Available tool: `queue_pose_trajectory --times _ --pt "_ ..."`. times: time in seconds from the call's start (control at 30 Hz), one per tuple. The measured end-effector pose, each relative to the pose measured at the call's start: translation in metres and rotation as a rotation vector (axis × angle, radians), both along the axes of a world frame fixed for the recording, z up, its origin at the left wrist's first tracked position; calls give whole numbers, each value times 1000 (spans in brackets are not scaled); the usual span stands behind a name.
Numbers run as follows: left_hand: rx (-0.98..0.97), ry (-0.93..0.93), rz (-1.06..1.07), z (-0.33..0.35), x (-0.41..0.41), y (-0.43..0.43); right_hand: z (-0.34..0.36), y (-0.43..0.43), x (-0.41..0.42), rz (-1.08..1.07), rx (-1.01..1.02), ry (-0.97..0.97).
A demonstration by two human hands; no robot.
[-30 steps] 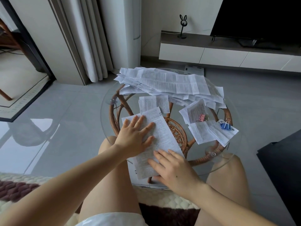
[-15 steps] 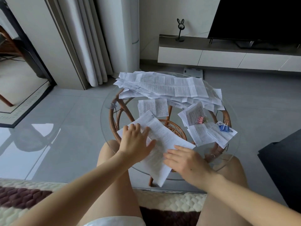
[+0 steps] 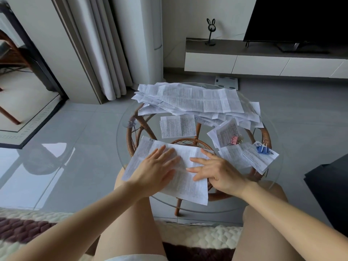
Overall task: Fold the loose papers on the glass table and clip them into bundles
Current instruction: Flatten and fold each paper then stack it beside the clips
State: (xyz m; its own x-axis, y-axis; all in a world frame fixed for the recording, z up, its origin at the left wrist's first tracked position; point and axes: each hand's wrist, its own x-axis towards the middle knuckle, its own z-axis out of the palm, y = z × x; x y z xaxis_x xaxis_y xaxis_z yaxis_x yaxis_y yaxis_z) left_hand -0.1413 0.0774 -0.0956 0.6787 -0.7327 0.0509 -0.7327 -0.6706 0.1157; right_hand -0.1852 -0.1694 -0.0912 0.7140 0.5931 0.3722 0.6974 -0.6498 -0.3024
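Pressing a printed sheet [image 3: 188, 187] at 6 o'clock on the glass table [image 3: 123, 140] with left hand [image 3: 152, 172] and right hand [image 3: 220, 174], fingers straight, gripping nothing. Leaving the paper pile [image 3: 190, 100] at 12 o'clock, clipped bundles [image 3: 250, 159] at 3 o'clock.

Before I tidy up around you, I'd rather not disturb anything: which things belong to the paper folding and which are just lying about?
Job in hand: the sheet pressed under the left hand and right hand, loose paper pile, small folded paper, pink-clipped bundle, blue-clipped bundle, glass table.
Lying about: bunny-ear stand, television, bathroom scale, curtain.
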Motion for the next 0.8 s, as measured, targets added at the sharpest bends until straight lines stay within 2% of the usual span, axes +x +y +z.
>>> queue_pose_trajectory --times 0.23,0.47,0.6,0.8 --pt "-11 67 96 -11 -1 18 2 5 5 -9 -58 42" --pt "-15 15 86 -11 -2 16 2 24 -30 -166 -17 7" --pt "-58 4 71 -13 -2 17 -17 48 -39 -235 -109 141" --pt "-44 9 85 -14 0 19 -9 38 -34 -387 -301 252"
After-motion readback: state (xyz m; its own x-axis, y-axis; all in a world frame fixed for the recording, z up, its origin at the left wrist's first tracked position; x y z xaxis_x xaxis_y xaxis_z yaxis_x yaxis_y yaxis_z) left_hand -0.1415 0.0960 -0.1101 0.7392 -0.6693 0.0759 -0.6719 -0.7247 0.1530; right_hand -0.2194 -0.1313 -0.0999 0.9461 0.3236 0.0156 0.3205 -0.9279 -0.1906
